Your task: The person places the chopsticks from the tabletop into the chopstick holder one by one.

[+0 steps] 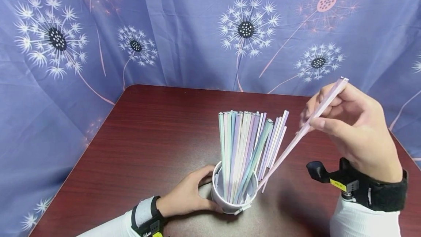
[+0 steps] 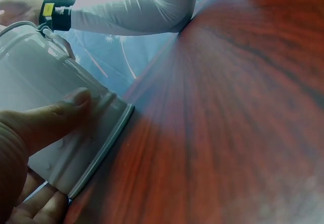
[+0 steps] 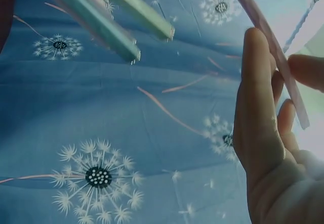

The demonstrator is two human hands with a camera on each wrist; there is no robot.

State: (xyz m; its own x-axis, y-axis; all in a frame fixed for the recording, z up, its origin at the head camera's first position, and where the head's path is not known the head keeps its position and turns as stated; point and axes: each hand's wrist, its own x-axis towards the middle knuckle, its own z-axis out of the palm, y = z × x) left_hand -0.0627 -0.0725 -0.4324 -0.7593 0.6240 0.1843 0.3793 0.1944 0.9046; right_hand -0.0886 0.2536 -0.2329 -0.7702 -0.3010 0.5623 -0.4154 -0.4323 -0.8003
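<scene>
Left hand: the left hand (image 1: pixel 187 195) lies on the table, its fingers and thumb curled round the lower wall of the white cup (image 1: pixel 221 203); the left wrist view shows the thumb (image 2: pixel 61 114) pressed flat against the cup's side (image 2: pixel 45 82).
Right hand: the right hand (image 1: pixel 353 129) is raised to the right of the cup, pinching one pale pink straw (image 1: pixel 296 138) between thumb and fingertips near its upper end; in the right wrist view the same straw (image 3: pixel 283 67) passes between the thumb and the fingers (image 3: pixel 255 82).
Pink straw: tilted, its top end poking out above the right hand, its lower end down at the cup's right rim; whether the tip sits inside the cup or just beside it, I cannot tell.
White cup: upright on the table, near the front edge, between the two wrists.
Bundle of straws (image 1: pixel 245 149): pastel green, lilac, pink and white, standing in the cup and fanning a little to the right; two green ends show at the top of the right wrist view (image 3: pixel 126 27).
Table (image 1: pixel 141 138): dark red wood grain.
Backdrop (image 1: pixel 184 28): blue cloth printed with dandelion heads, hung behind and along both sides of the table.
Wrists: black straps with small cameras on both, over white sleeves.
</scene>
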